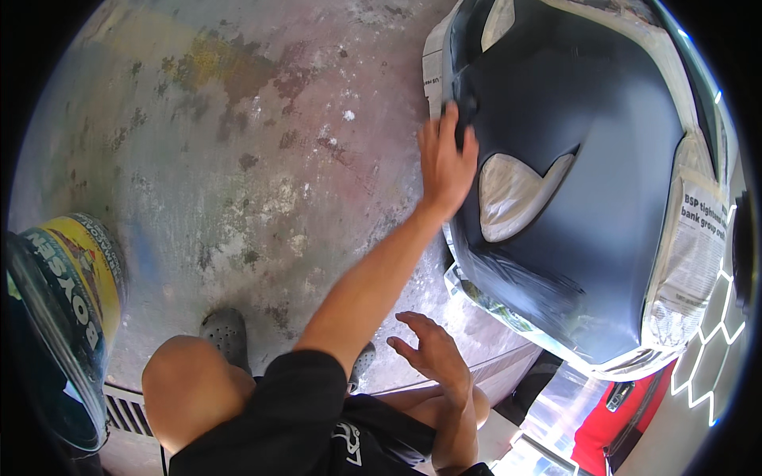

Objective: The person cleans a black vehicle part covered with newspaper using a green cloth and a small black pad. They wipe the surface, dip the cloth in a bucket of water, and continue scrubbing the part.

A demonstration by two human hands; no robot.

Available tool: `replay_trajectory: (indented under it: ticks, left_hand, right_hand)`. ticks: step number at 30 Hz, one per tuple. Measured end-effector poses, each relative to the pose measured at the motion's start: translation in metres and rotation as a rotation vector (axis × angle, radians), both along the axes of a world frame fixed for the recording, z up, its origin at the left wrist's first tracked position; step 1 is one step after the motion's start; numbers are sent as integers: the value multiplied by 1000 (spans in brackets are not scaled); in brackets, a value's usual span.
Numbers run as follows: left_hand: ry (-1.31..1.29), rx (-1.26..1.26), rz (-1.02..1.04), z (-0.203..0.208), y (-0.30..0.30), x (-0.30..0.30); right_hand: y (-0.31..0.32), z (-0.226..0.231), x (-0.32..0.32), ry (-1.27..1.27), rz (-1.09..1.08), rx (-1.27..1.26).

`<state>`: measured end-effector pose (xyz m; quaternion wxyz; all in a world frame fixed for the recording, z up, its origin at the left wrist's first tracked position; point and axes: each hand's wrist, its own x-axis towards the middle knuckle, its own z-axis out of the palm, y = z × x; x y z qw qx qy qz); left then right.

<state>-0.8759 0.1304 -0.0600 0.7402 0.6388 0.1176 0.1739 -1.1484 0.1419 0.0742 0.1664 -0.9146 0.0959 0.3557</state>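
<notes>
Well right of the bucket [89, 278], a black panel [611, 143] is hemmed by masking paper [689, 262], its long axis pointed from near to far. At its bucket-side edge, a blurred dark pad [471, 107] is gripped by the left hand [446, 168]; the right hand [436, 355] is held loosely spread.

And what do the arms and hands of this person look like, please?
Left hand and right hand are bare, without gloves. A short black sleeve ends above the left elbow. No watch or bracelet shows on either wrist.

bright; soft glare on dark panel [589, 190]; rim black, distorted
</notes>
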Motion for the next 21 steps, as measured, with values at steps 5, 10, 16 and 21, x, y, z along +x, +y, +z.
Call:
replay_trajectory:
  ticks: [5, 10, 16, 21]
  left_hand:
    - [21, 0, -24, -3, 24, 79]
    - [-97, 78, -51, 2, -2, -31]
    - [91, -35, -195, 18, 22, 43]
    - [68, -199, -363, -40, 42, -52]
  right_hand:
    - [-2, 6, -8, 63, -7, -28]
    - [-12, 14, -18, -73, 86, -85]
    - [12, 41, -22, -97, 27, 9]
    - [18, 27, -8, -174, 232, -54]
